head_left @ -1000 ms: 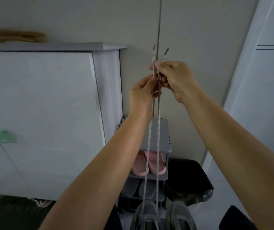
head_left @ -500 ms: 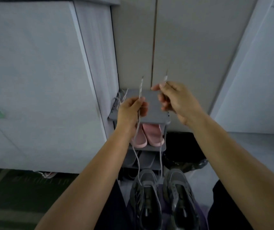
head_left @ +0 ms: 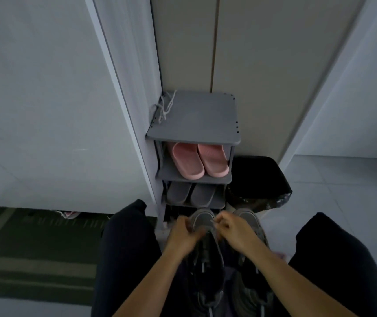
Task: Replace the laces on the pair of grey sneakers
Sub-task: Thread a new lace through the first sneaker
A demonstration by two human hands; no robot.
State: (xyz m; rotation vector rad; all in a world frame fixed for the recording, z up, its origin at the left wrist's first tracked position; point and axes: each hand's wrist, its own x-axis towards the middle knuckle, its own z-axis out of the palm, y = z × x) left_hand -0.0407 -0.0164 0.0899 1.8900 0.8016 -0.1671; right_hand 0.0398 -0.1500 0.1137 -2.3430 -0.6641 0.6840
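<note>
I'm looking down between my operator's two dark-trousered knees (head_left: 123,248), and the working room is tight: the grey sneakers (head_left: 202,219) stand side by side on the floor with their toes right up against the foot of the grey shoe rack (head_left: 194,120). The white cabinet (head_left: 45,99) closes off the left side and its corner edge runs down just beside the rack. A bin lined with a black bag (head_left: 259,179) sits just beside the rack on the right, and open pale floor tiles (head_left: 343,179) lie beyond it. The green mat (head_left: 34,248) lies on the left under the cabinet's lower edge. Both hands are low over the sneaker on the left of the view, near its toe end. The left hand (head_left: 184,234) has its fingers curled in, and it's smeared with motion blur, so I cannot tell what it grips. The right hand (head_left: 233,229) has thumb and forefinger drawn together over the front eyelets. There's a pale fleck at its tips that may be the lace, too blurred for me to say. The other sneaker (head_left: 250,221) sits just beside it, partly under the right wrist. On the rack I've got pink slippers (head_left: 196,160) on the second shelf, grey slippers (head_left: 189,192) below them, and a tangle of pale cord (head_left: 164,108) at the top shelf's left edge. There's a row of marks along the mat's far edge, unreadable.
</note>
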